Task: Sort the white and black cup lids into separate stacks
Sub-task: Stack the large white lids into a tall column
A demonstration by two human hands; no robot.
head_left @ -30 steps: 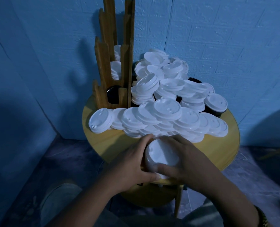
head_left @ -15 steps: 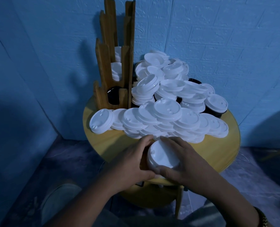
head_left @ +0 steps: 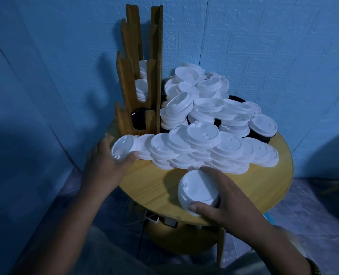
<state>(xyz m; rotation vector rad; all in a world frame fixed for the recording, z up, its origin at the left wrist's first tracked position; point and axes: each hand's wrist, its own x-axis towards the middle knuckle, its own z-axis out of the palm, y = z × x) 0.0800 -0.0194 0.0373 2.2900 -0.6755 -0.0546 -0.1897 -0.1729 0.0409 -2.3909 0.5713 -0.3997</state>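
A big heap of white cup lids (head_left: 202, 135) covers the back half of a round wooden table (head_left: 156, 187). A few black lids (head_left: 237, 99) peek out from under the heap at the back right. My right hand (head_left: 222, 197) is wrapped around a short stack of white lids (head_left: 197, 190) near the table's front edge. My left hand (head_left: 105, 165) grips the leftmost white lid (head_left: 123, 148) of the heap, thumb under its rim, lid tilted up.
A tall wooden slotted lid holder (head_left: 142, 76) stands at the table's back left, with white lids in its upper slots and a black lid (head_left: 137, 121) in the lowest. Blue walls close in behind and left. A power strip (head_left: 156, 218) lies under the table.
My left hand has left the stack at the front and moved left and back to the leftmost lid of the heap, taking hold of it. My right hand stays on the stack.
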